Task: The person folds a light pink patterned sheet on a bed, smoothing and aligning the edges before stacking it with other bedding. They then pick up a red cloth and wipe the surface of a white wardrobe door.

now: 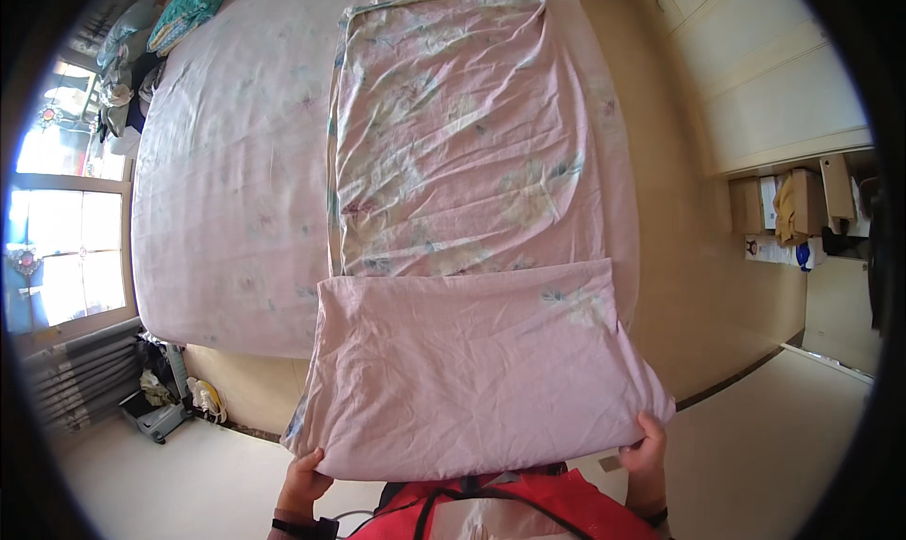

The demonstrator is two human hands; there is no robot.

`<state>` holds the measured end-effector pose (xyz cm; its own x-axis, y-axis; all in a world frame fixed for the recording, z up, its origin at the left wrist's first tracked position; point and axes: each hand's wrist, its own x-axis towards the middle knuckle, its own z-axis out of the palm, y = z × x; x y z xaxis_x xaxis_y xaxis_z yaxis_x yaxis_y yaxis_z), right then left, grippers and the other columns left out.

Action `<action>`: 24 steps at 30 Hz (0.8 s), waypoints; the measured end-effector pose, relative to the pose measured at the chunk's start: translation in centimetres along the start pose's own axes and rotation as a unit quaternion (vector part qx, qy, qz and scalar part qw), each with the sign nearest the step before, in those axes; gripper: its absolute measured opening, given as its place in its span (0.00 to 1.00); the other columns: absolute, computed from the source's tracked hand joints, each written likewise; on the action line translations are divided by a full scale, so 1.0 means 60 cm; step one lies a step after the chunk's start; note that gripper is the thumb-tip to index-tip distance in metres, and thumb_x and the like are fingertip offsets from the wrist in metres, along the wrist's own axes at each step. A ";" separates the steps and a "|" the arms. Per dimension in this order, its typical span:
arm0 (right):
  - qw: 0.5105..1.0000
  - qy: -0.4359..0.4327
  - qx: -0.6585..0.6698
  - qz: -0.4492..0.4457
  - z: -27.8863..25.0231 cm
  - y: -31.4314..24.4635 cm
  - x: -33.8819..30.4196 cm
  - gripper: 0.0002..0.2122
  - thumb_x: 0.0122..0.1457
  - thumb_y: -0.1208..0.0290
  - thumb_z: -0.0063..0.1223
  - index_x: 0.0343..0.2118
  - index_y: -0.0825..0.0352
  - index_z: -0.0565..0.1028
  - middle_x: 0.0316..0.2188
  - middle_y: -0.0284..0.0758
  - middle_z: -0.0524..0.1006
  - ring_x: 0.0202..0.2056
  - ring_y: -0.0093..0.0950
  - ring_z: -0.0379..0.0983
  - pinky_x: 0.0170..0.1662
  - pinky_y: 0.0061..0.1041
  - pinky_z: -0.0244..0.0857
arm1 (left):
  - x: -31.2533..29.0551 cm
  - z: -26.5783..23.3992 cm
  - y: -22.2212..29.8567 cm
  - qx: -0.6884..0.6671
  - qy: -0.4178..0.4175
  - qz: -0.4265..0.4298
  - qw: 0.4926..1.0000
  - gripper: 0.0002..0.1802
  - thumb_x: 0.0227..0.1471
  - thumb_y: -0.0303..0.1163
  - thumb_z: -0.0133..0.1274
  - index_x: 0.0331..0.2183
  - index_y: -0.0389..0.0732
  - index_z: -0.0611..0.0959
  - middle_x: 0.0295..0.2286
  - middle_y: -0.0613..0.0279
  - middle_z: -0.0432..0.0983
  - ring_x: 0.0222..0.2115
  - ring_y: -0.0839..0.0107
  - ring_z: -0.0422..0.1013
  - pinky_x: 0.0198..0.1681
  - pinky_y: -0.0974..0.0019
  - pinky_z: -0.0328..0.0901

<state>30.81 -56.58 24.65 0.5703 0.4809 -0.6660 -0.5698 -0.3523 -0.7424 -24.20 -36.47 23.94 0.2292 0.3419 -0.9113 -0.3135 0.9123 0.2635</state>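
1. A near corner of the floral pink sheet point(472, 361) is pinched in the left hand point(305, 481).
2. The opposite near corner is gripped by the right hand point(646, 448), well apart from the left, apparently so that the edge between them is spread wide.
3. Ahead of both hands, the sheet's far part is laid on the bed point(226, 210), by which most of its weight is seemingly borne.

Daylight enters from window point(80, 248) at left, glass blown out white. Pink cloth point(472, 370) evenly lit, soft shadows in creases. Straight edges bow; rim vignettes to black. Far-right detail dim, possibly soft.
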 end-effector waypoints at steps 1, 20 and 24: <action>1.000 -0.006 0.002 -0.010 0.000 -0.004 0.002 0.22 0.59 0.69 0.52 0.57 0.64 0.69 0.53 0.35 0.73 0.55 0.33 0.69 0.58 0.39 0.64 | -0.004 0.002 0.009 -0.011 -0.015 -0.003 1.000 0.38 0.55 0.36 0.56 0.62 0.32 0.63 0.59 0.49 0.66 0.59 0.55 0.64 0.64 0.51 0.58; 0.988 -0.049 0.144 -0.030 0.306 -0.325 0.419 0.06 0.60 0.63 0.59 0.34 0.59 0.77 0.31 0.30 0.80 0.30 0.24 0.76 0.25 0.24 0.66 | 0.315 0.245 0.469 -0.153 -0.385 0.174 0.893 0.21 0.62 0.45 0.50 0.50 0.41 0.76 0.48 0.55 0.76 0.51 0.60 0.71 0.56 0.52 0.65; 0.980 -0.141 0.126 -0.062 0.400 -0.399 0.593 0.19 0.62 0.56 0.56 0.48 0.66 0.72 0.38 0.40 0.77 0.36 0.31 0.75 0.34 0.30 0.70 | 0.424 0.469 0.561 -0.120 -0.224 0.262 0.931 0.27 0.62 0.51 0.49 0.52 0.39 0.73 0.51 0.52 0.72 0.52 0.56 0.69 0.58 0.49 0.63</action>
<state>50.53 -11.79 20.48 0.4788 0.7226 -0.4986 -0.6541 -0.0852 -0.7516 -3.03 9.28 18.54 0.3308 0.8344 -0.4408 -0.6751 0.5356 0.5073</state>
